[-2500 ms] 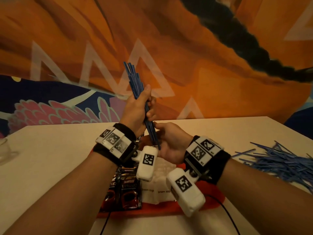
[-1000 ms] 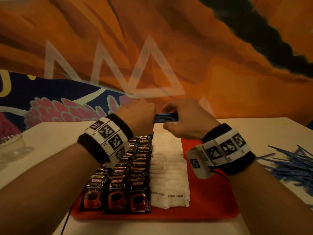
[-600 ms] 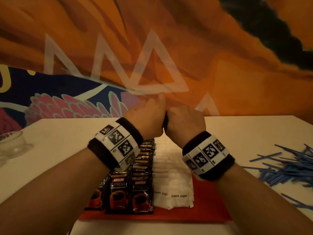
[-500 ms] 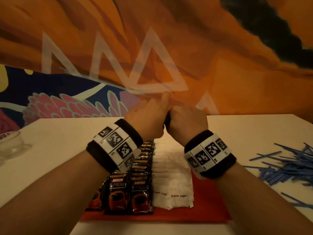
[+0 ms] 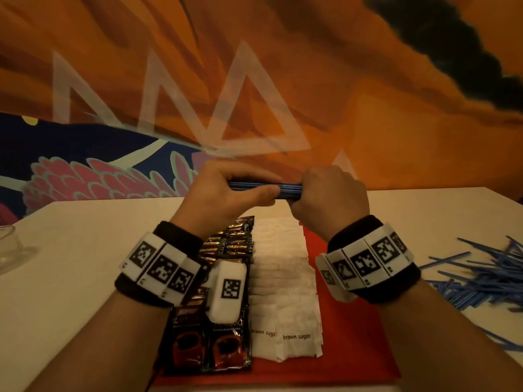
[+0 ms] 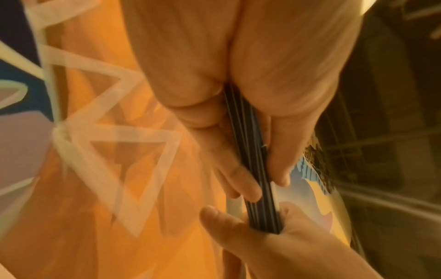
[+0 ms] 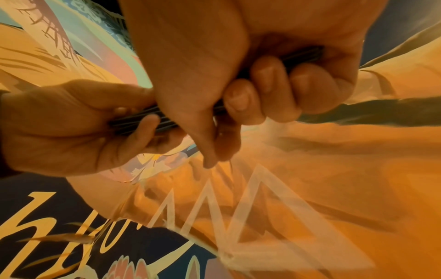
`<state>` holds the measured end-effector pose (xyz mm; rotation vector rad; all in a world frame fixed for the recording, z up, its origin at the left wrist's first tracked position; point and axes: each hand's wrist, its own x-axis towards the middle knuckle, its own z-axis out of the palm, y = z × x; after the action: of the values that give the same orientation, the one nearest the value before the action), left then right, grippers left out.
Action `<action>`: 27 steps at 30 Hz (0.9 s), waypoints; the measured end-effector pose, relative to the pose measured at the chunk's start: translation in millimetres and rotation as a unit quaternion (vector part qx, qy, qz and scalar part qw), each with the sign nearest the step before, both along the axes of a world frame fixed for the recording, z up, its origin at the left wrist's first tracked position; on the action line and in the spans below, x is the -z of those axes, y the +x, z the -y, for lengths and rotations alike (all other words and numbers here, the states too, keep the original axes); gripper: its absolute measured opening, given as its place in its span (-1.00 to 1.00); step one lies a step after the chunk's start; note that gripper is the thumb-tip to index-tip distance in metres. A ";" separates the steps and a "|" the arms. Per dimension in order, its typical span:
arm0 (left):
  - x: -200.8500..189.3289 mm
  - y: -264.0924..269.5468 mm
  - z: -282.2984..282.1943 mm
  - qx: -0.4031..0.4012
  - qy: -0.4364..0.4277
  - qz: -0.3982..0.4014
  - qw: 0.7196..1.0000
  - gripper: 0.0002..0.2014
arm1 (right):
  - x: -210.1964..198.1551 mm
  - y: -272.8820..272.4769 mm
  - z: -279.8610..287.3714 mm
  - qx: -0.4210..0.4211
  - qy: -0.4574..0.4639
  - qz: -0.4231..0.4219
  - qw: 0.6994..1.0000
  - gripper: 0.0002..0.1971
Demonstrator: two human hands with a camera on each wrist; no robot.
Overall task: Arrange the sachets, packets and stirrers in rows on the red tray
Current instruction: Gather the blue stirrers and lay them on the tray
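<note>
Your left hand (image 5: 223, 190) and right hand (image 5: 328, 193) both curl round a level bundle of thin blue plastic stirrers (image 5: 278, 188), held above the far end of the flat red tray (image 5: 351, 349). Keep the ends flush, then lower it onto the bare strip right of the white brown-sugar sachets (image 5: 283, 278).

Head view above, wrist views close
</note>
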<state>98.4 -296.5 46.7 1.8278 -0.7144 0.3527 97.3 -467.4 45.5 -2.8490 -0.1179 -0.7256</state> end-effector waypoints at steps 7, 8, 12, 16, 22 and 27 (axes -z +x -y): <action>5.3 4.1 7.0 -0.005 -0.014 -0.016 1.000 -0.79 | 2.3 -2.2 7.8 -0.008 -0.028 0.029 0.999 -0.74; 5.5 4.6 6.5 -0.009 -0.017 -0.014 1.000 -0.79 | 1.6 -2.1 9.9 -0.021 -0.027 0.036 0.999 -0.73; 4.1 6.5 0.2 -0.011 -0.037 -0.018 0.999 -0.81 | -2.1 0.1 20.5 -0.143 0.016 0.081 0.986 -0.75; 5.5 8.1 -6.4 0.008 -0.077 -0.035 0.996 -0.82 | -7.8 1.4 35.9 -0.263 0.121 0.045 0.956 -0.65; 3.4 3.3 -9.6 0.050 -0.119 -0.053 0.990 -0.85 | -7.4 4.3 31.5 -0.361 0.532 0.038 0.765 -0.60; 2.4 -3.0 0.7 0.058 -0.113 -0.044 0.991 -0.81 | -3.2 -0.9 7.7 -0.395 0.597 0.009 0.699 -0.61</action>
<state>95.4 -297.2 44.4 1.5709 -0.6871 0.2625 96.4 -475.1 48.7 -1.3065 -0.5760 -0.3614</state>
